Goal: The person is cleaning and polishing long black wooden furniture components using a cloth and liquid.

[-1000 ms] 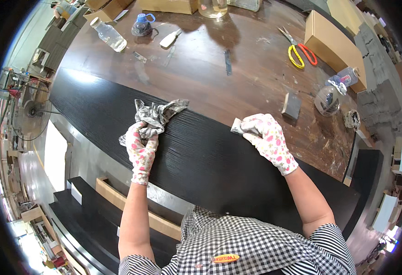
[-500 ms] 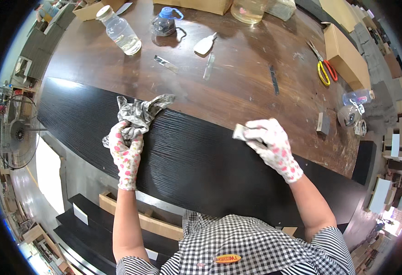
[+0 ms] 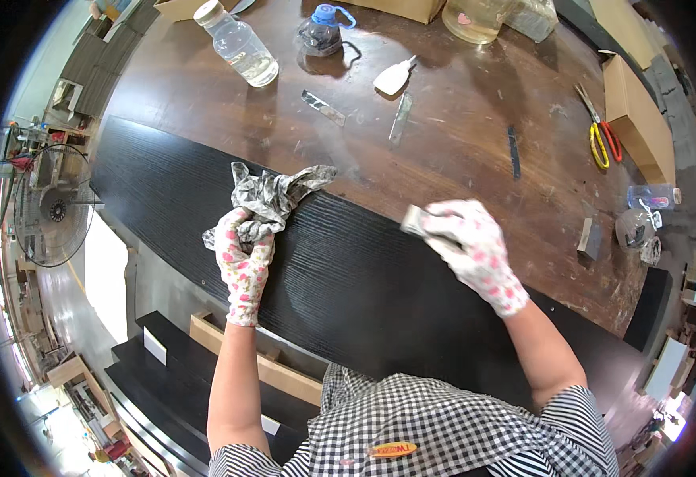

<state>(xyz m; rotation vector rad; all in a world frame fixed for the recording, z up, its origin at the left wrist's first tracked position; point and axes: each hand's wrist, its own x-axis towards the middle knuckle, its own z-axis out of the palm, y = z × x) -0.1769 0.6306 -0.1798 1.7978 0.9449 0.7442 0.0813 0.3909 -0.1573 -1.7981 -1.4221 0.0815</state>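
A long black wood-grain board (image 3: 348, 278) lies across a brown wooden table (image 3: 459, 135) in front of me. My left hand (image 3: 243, 258), in a white glove with pink flowers, is closed on a crumpled grey patterned rag (image 3: 272, 195) that rests on the board's far edge. My right hand (image 3: 471, 246), in the same kind of glove, grips a small grey block (image 3: 413, 221) held against the board's far edge.
On the table behind stand a clear plastic bottle (image 3: 237, 44), a blue-capped bottle (image 3: 320, 32), a white scraper (image 3: 392, 77), metal strips (image 3: 322, 107), yellow and red scissors (image 3: 602, 139) and cardboard boxes (image 3: 638, 115). A floor fan (image 3: 50, 211) stands at left. Dark panels (image 3: 165, 374) lie below.
My view has shifted, so the table appears lower and farther right. Both hands stay on the board's far edge with the rag and block; the right hand looks slightly blurred from moving.
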